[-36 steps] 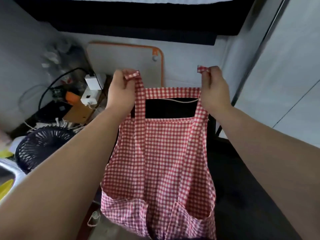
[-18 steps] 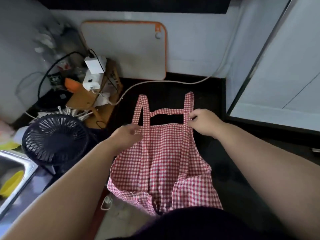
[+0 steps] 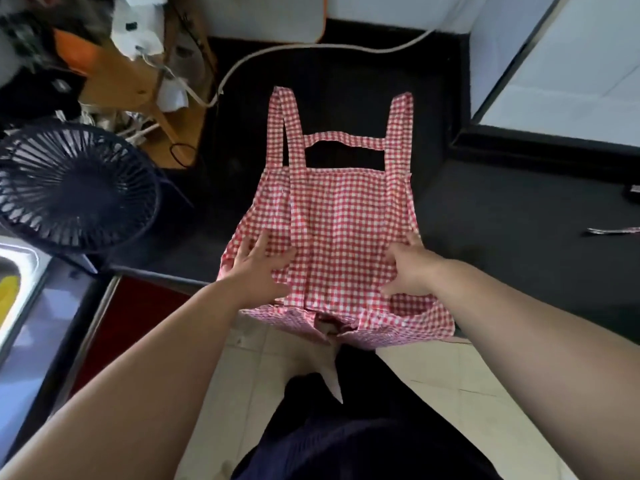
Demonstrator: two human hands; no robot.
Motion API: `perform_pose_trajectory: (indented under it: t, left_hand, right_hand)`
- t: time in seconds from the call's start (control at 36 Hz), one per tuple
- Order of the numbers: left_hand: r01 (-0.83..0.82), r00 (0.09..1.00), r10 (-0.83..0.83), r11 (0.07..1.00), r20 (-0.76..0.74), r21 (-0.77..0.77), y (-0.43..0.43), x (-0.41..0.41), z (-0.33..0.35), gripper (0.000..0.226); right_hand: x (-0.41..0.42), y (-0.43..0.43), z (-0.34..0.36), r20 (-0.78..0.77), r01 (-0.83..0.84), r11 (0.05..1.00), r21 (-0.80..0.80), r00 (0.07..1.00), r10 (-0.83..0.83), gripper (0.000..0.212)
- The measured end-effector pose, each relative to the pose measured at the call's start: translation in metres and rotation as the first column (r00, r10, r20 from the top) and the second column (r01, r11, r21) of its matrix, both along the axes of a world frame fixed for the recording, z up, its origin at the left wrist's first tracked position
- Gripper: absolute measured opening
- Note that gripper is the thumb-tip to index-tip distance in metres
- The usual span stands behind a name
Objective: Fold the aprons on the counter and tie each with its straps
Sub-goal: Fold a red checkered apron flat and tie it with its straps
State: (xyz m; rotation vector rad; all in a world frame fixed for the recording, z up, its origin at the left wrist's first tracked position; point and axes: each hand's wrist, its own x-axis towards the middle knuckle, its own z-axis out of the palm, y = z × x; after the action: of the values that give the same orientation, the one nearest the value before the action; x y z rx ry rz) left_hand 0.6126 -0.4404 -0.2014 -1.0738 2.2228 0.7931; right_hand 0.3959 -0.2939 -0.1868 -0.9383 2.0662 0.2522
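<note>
The red-and-white checked apron (image 3: 343, 230) lies spread on the black counter (image 3: 502, 220) in front of me. Its bib points away from me and its lower part hangs over the counter's front edge. The two shoulder straps (image 3: 285, 123) run flat toward the wall, joined by a narrow cross band (image 3: 343, 140).

My left hand (image 3: 258, 268) rests on the left side of the apron with its fingers spread and straight, palm down on the cloth. My right hand (image 3: 412, 271) lies on the right side at the apron's edge, thumb reaching in toward the middle. One finger points along the edge, but I cannot tell whether the others curl round the cloth or only press on it.

A dark round fan (image 3: 74, 188) stands to the left of the apron, apart from it. A white cable (image 3: 311, 46) curves across the counter beyond the straps. A steel sink (image 3: 14, 271) shows at the far left.
</note>
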Motion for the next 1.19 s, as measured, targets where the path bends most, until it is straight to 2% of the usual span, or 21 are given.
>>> perform_pose_trajectory:
  t: [0.14,0.28,0.42,0.53,0.64,0.83,0.89,0.94,1.0,1.03,1.08,1.14,1.19]
  left_hand:
    - [0.049,0.999,-0.049,0.999,-0.013,0.006,-0.013,-0.007,-0.004,0.073]
    - [0.081,0.997,-0.081,0.994,0.011,-0.069,-0.041,-0.04,-0.007,0.079]
    - [0.072,0.997,-0.072,0.991,0.002,-0.109,-0.075,-0.083,-0.011,0.084]
    - [0.064,0.998,-0.065,0.989,-0.008,-0.133,-0.105,-0.116,-0.014,0.085]
    - [0.058,0.997,-0.066,0.985,-0.041,-0.161,-0.132,-0.141,-0.016,0.084]
    - [0.028,0.989,-0.061,0.973,-0.135,-0.231,-0.176,-0.178,-0.027,0.083]
    - [0.007,0.987,-0.055,0.954,-0.154,-0.3,-0.181,-0.19,-0.023,0.08]
    - [0.008,0.984,-0.086,0.898,-0.158,-0.439,-0.176,-0.2,-0.02,0.074]
    - [-0.022,0.975,-0.104,0.833,-0.196,-0.553,-0.158,-0.204,-0.013,0.066]
    - [-0.075,0.963,-0.091,0.813,-0.254,-0.577,-0.148,-0.204,-0.014,0.058]
    - [-0.175,0.932,-0.051,0.804,-0.359,-0.568,-0.129,-0.196,-0.011,0.041]
    - [-0.16,0.925,-0.054,0.844,-0.377,-0.511,-0.118,-0.183,-0.012,0.038]
    - [-0.136,0.925,-0.034,0.901,-0.379,-0.413,-0.11,-0.17,-0.012,0.04]
  right_hand:
    - [-0.007,-0.003,-0.015,-0.093,0.083,0.996,-0.043,0.992,-0.087,0.066]
    - [-0.04,-0.031,-0.013,-0.144,0.155,0.98,-0.121,0.974,-0.172,0.074]
    - [-0.081,-0.069,-0.019,-0.158,0.201,0.956,-0.214,0.958,-0.237,0.056]
    - [-0.112,-0.098,-0.021,-0.174,0.175,0.959,-0.224,0.961,-0.216,0.057]
    - [-0.139,-0.124,-0.025,-0.189,0.157,0.942,-0.298,0.957,-0.22,0.058]
    - [-0.179,-0.157,-0.036,-0.324,0.029,0.916,-0.399,0.93,-0.171,0.054]
    - [-0.184,-0.163,-0.037,-0.425,-0.001,0.932,-0.362,0.89,-0.164,0.053]
    - [-0.179,-0.164,-0.033,-0.546,-0.07,0.932,-0.356,0.825,-0.147,0.051]
    - [-0.167,-0.161,-0.025,-0.592,-0.143,0.887,-0.44,0.789,-0.167,0.047]
    - [-0.16,-0.159,-0.024,-0.584,-0.169,0.851,-0.497,0.79,-0.185,0.045]
    - [-0.147,-0.153,-0.018,-0.469,-0.127,0.794,-0.595,0.857,-0.214,0.044]
    - [-0.136,-0.144,-0.016,-0.305,-0.028,0.8,-0.6,0.932,-0.196,0.039]
    - [-0.128,-0.136,-0.014,-0.201,0.028,0.807,-0.59,0.963,-0.181,0.041]
